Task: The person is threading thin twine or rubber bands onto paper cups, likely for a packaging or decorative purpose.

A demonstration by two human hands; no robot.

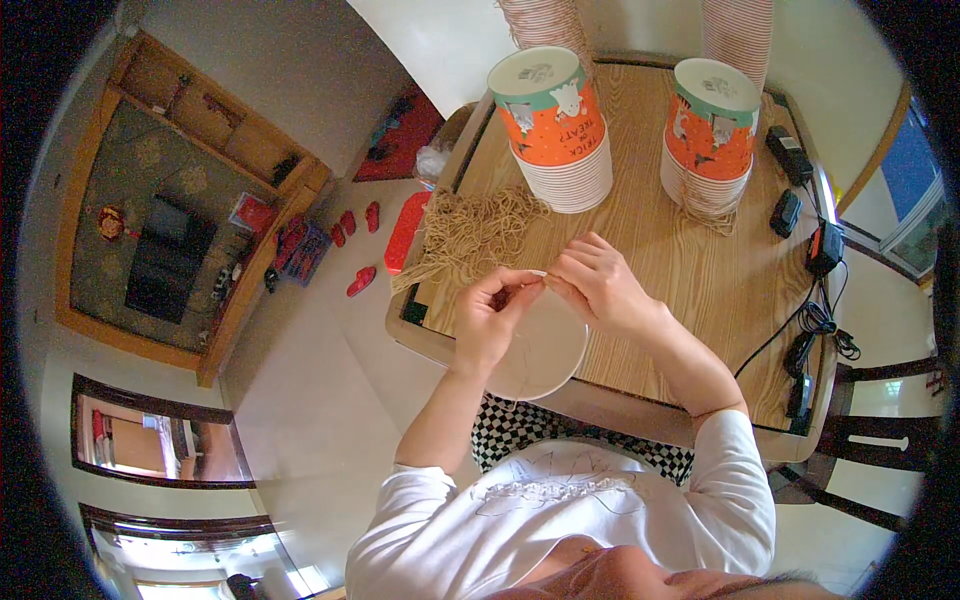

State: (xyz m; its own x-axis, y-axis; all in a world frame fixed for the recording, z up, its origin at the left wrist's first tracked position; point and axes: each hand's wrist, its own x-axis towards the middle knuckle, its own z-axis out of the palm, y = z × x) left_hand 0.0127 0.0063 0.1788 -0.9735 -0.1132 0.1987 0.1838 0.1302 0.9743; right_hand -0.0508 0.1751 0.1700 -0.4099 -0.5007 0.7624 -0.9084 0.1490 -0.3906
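Close to my body at the near table edge is a white paper bucket point(545, 355), its round open mouth facing up. My left hand point(488, 312) pinches the far part of its rim between thumb and fingers. Right beside it, my right hand point(606, 284) is closed at the same spot on the rim, fingertips almost touching the left ones. Whether a strand of twine is between the fingertips is too small to tell. A loose heap of tan twine point(480, 232) lies on the table just beyond my left hand.
Two stacks of upturned orange and green paper buckets, a left stack point(555, 130) and a right stack point(710, 130), stand farther back on the wooden table point(635, 240). Twine hangs at the right stack's foot. Black power adapters point(825, 248) and cables line the right edge. A red stool point(407, 232) stands left.
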